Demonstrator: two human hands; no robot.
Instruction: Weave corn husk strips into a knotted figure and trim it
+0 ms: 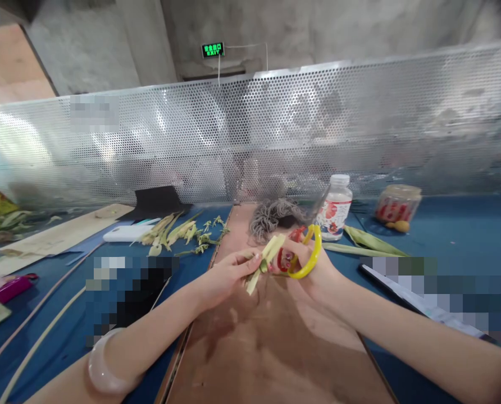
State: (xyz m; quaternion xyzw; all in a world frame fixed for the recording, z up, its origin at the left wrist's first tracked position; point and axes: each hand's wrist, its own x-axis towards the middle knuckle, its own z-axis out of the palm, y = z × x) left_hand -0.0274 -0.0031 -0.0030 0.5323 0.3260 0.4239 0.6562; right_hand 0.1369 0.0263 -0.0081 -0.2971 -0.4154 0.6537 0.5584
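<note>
Over the brown board (250, 359), my left hand (229, 275) pinches a pale green strip of dry leaf or husk (271, 249), which sticks out past the fingertips above and below. Just to its right, my right hand (313, 266) is closed around scissors with yellow handles (317, 252). The blades are mostly hidden by the fingers. A small red-and-white item (285, 259) shows between the two hands; what it is cannot be made out. Grey yarn (271, 219) lies in a tangled heap beyond them.
A white-capped bottle (337, 207) and a jar (397, 207) stand at the back right, near long green leaves (372, 241). Dried stems (178, 233), a white tool (128, 233) and black sheet (158, 203) lie left. A perforated metal screen (191, 140) runs along the back.
</note>
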